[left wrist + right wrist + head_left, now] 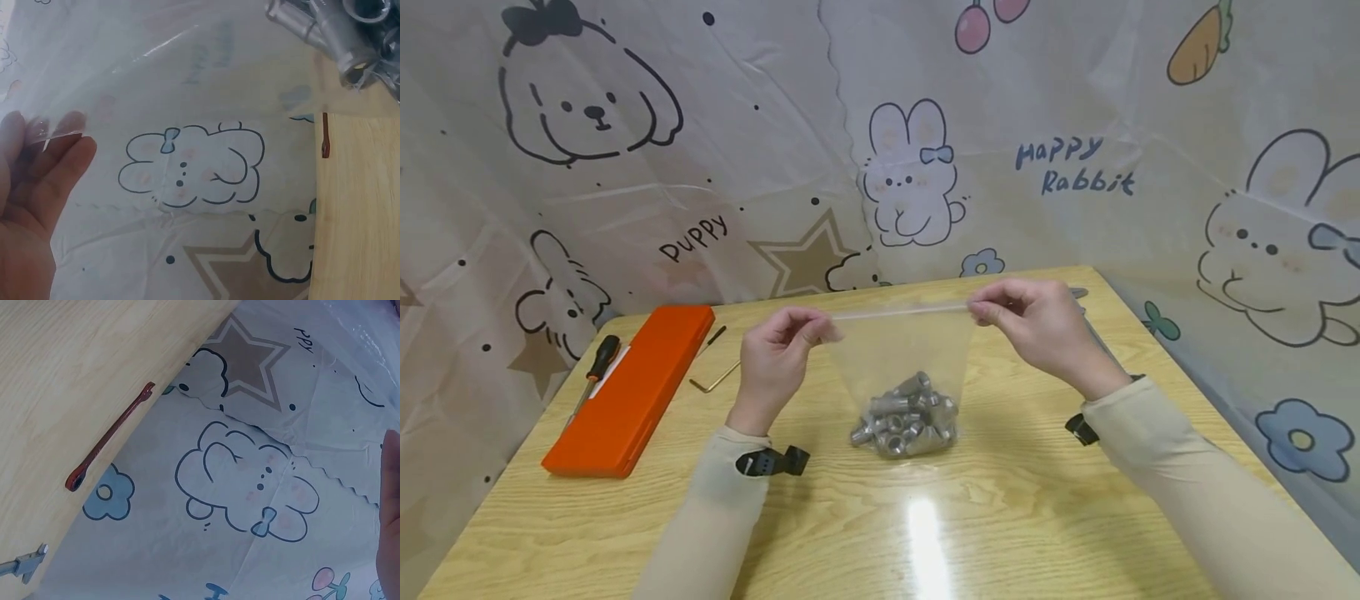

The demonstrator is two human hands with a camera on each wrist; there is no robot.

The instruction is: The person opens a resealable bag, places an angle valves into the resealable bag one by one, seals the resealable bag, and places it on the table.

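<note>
A clear zip bag (898, 346) hangs between my hands, its top edge stretched nearly straight. Hollow silvery metal pieces (910, 421) lie heaped in its bottom; they look like short tubes or sockets. With thumb and fingers my left hand (771, 367) pinches the bag's upper left corner. The right hand (1041, 329) pinches the opposite corner, slightly higher. In the left wrist view, the film of the bag (150, 56) passes between the left thumb and fingers. Only a sliver of the right hand (390, 512) shows in its own wrist view. Whether the bag's bottom touches the table is unclear.
On the table's left lie an orange case (651, 375), a screwdriver (602, 358) and a brass-coloured hex key (718, 379). A reddish wrench (109, 437) and a caliper (26, 564) lie near the table's far edge. Behind hangs a printed cloth (760, 108).
</note>
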